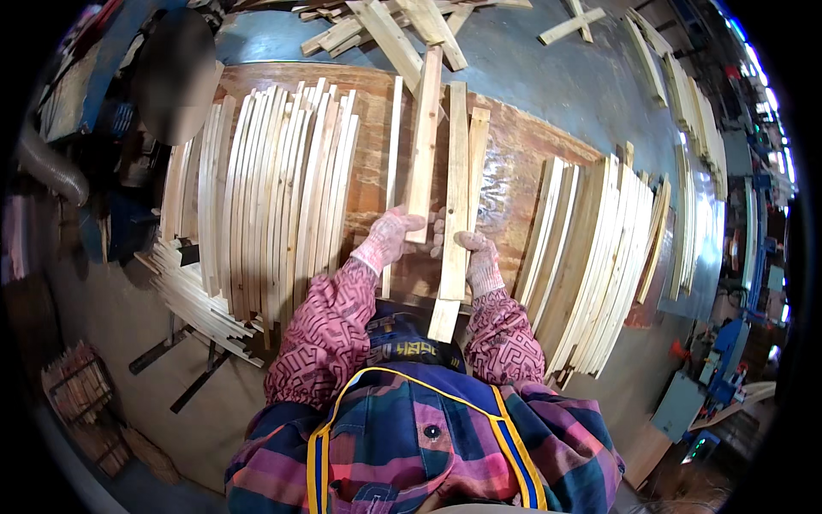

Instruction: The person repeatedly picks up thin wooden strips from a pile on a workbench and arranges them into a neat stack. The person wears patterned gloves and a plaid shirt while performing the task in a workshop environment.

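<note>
My left hand [391,236], in a pale pinkish work glove, is closed round the near end of a wooden board [425,141] that points away from me. My right hand [478,257], gloved the same way, grips a second wooden board [458,163] by its edge, thumb on top. The fingers under both boards are partly hidden. Beneath the right-hand board, another wooden piece [443,319] sticks out toward my body, and a further board [479,133] shows along its right side. Left of my left hand lies a narrow strip [394,146] on the brown plywood worktop [368,163].
Rows of wooden strips [287,163] lie to the left, with more strips [591,248] to the right. Loose boards [390,38] cross each other at the far side on a grey surface [531,77]. A person [175,77] is at the far left. Machinery [719,368] stands at the right.
</note>
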`<state>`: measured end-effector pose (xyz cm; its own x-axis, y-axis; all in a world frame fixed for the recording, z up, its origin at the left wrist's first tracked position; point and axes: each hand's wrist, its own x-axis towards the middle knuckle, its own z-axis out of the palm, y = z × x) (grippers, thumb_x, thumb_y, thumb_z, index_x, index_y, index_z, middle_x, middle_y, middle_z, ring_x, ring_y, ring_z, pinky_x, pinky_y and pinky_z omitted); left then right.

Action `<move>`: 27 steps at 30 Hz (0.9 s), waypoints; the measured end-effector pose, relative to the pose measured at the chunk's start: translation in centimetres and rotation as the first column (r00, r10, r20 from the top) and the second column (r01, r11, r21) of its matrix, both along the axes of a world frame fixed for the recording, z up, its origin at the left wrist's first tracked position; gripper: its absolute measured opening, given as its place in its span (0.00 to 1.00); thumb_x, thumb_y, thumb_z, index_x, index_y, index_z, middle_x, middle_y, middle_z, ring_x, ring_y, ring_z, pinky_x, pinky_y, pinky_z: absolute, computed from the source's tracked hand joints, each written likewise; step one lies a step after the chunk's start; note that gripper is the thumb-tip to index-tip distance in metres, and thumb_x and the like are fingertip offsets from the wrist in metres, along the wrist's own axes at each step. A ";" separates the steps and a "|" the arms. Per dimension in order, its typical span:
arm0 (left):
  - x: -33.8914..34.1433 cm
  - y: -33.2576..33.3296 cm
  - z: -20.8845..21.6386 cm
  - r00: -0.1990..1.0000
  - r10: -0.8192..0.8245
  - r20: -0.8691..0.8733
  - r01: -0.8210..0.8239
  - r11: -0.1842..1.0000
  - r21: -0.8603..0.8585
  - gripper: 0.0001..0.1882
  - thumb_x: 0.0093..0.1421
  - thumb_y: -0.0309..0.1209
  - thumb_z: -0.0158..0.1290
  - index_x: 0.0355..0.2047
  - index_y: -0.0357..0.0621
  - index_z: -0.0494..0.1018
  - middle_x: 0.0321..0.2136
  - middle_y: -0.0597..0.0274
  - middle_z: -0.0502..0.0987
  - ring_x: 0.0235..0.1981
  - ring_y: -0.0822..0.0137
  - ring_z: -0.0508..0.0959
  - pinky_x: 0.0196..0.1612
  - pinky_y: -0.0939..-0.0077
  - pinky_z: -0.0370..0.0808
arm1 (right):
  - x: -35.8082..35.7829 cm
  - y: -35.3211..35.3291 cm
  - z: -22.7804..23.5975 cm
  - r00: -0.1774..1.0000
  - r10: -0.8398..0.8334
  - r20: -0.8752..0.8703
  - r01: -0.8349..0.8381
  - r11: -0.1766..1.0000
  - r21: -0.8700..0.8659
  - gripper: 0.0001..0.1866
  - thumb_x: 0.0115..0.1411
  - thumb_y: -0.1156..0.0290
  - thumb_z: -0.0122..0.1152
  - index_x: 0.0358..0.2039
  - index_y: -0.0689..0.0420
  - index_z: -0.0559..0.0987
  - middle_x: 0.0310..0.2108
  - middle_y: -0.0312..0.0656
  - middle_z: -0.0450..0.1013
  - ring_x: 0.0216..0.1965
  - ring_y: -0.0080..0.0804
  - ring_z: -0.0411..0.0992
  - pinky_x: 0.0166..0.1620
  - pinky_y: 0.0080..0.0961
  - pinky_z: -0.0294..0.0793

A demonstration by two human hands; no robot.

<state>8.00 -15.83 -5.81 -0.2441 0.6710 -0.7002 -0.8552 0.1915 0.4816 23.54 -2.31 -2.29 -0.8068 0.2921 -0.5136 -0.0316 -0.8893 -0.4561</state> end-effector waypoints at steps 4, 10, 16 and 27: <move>7.5 -4.8 -1.2 0.682 -0.117 -0.722 -0.001 0.987 -0.161 0.38 0.53 0.36 0.58 0.66 0.55 0.62 0.66 0.50 0.58 0.67 0.52 0.55 0.67 0.63 0.55 | 1.7 -0.4 -1.2 1.000 0.025 0.004 -0.025 1.000 0.007 0.37 0.50 0.71 0.67 0.61 0.62 0.67 0.44 0.49 0.75 0.40 0.40 0.78 0.41 0.37 0.83; 13.0 -8.7 -3.6 0.149 -0.535 -0.831 -0.137 0.821 -0.554 0.47 0.55 0.38 0.57 0.72 0.54 0.47 0.68 0.44 0.51 0.64 0.43 0.60 0.61 0.52 0.65 | 5.4 1.6 -4.8 0.972 0.134 0.196 -0.158 0.981 0.115 0.32 0.53 0.64 0.69 0.56 0.66 0.72 0.42 0.49 0.78 0.38 0.38 0.80 0.42 0.32 0.83; 9.4 -5.7 0.3 0.266 -0.770 -0.581 -0.043 0.592 -0.805 0.49 0.53 0.36 0.58 0.72 0.61 0.44 0.59 0.47 0.62 0.47 0.44 0.76 0.45 0.50 0.77 | 5.0 1.2 -4.0 0.964 0.148 0.222 -0.203 0.946 0.254 0.29 0.53 0.71 0.69 0.55 0.65 0.73 0.44 0.48 0.78 0.39 0.39 0.80 0.42 0.35 0.84; -3.0 -2.2 8.6 -0.883 -0.233 -0.408 -0.164 0.967 -0.196 0.35 0.62 0.31 0.47 0.70 0.69 0.54 0.70 0.55 0.53 0.67 0.46 0.59 0.71 0.50 0.56 | 2.7 1.3 2.1 0.830 0.535 0.158 -0.557 0.776 0.297 0.31 0.52 0.68 0.72 0.54 0.68 0.73 0.41 0.50 0.79 0.40 0.38 0.81 0.41 0.32 0.83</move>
<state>5.02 -18.08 2.78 -0.2025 0.7798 0.5923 0.9354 0.3330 -0.1186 26.26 -0.97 -0.15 -0.8507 -0.0330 -0.5246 0.4523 -0.5545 -0.6985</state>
